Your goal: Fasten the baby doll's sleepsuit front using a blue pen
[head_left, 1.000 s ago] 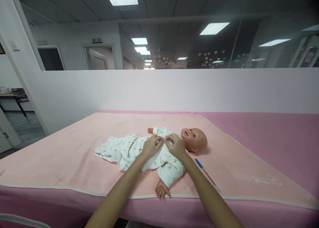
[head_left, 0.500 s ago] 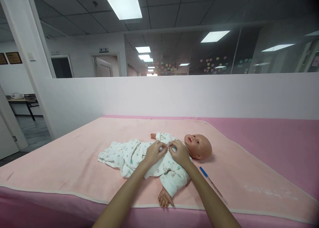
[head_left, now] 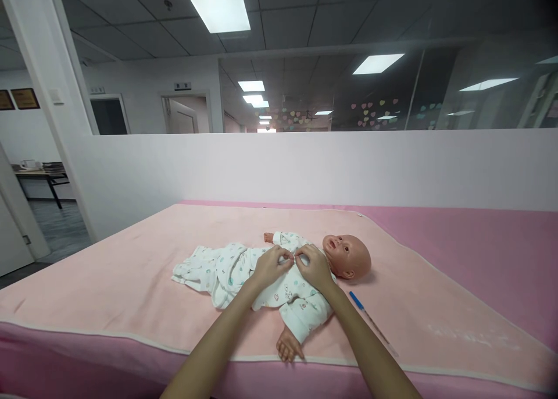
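A baby doll (head_left: 351, 256) lies on its back across a peach-coloured mat (head_left: 131, 271), its head to the right. It wears a white baby outfit (head_left: 272, 297) with small printed figures. Over the doll's chest, my left hand (head_left: 273, 264) pinches the front of the outfit. Close beside it, my right hand (head_left: 314, 265) pinches the same cloth, thumb and fingertips together. The two hands' fingertips almost meet. Whatever fastening lies between them is too small to make out. One doll hand (head_left: 288, 345) sticks out of the near sleeve.
A blue-capped pen-like stick (head_left: 356, 300) lies on the mat right of my right forearm. Pink cloth (head_left: 488, 242) shows under the mat. Behind the bed runs a low white wall (head_left: 322, 166) with glass above. At far left stands a table (head_left: 41, 175).
Both hands stay pinched at the doll's chest, with hardly any movement. The camera view has shifted very slightly.
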### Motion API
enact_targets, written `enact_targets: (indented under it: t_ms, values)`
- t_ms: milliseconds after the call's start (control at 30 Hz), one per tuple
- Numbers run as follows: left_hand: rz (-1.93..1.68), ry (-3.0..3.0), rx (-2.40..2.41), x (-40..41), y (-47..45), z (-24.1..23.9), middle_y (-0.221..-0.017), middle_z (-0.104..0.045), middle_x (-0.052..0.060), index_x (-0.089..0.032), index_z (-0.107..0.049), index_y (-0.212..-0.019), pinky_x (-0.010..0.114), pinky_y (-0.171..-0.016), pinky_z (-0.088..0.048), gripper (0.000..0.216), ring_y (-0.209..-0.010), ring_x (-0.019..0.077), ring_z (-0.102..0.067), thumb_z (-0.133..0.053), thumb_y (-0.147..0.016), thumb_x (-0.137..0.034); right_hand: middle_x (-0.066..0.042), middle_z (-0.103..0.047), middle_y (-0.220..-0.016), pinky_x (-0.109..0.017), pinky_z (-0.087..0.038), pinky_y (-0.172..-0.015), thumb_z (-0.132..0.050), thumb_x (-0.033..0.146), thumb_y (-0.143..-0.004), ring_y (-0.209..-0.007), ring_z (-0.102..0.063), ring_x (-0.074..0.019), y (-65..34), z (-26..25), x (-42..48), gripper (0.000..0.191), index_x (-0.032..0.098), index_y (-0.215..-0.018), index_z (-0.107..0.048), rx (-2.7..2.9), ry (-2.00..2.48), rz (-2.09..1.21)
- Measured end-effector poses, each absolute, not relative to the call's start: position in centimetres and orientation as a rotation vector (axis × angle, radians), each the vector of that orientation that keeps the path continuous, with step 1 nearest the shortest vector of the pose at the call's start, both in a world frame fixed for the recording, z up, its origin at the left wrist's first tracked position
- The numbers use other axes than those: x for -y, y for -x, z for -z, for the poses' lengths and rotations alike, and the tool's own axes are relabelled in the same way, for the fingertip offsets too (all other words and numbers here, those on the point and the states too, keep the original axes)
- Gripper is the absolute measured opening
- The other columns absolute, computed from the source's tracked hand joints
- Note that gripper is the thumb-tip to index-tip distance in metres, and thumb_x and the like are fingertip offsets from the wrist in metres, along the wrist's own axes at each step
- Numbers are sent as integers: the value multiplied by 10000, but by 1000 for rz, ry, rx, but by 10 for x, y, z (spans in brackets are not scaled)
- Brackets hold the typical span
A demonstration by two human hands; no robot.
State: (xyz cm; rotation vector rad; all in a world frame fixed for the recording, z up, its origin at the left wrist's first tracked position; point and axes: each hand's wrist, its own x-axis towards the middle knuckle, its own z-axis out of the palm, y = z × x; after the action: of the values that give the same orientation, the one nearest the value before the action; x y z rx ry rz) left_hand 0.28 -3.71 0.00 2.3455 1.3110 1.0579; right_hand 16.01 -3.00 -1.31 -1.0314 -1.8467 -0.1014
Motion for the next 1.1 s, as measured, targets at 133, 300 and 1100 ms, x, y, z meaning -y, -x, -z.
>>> enact_targets:
  t_ms: [133, 300, 1100]
  values:
    - [-1055, -2332, -1305, 36, -3, 1, -838, -554, -5, -249, -618, -844, 211, -617, -364, 199, -785, 135, -511, -480, -750, -356, -11, -583, -694, -263, -381, -662, -477, 143, -688, -711, -507, -154, -160, 13, 30, 101, 206, -661, -550, 1851, 1051, 85]
    - [-1058, -2328, -1330, 34, -4, 1, -827, -562, -4, -239, -623, -843, 214, -622, -364, 190, -777, 135, -515, -516, -721, -339, -5, -596, -704, -270, -383, -678, -481, 120, -671, -723, -514, -155, -160, 13, 28, 128, 212, -667, -570, 1850, 1041, 58]
    - [-1087, -2252, -1366, 34, -5, 0, -818, -605, 13, -222, -667, -812, 215, -628, -397, 197, -772, 146, -535, -561, -672, -311, -8, -601, -722, -273, -402, -680, -480, 107, -662, -731, -520, -154, -161, 15, 26, 146, 211, -686, -579, 1839, 1049, 34]
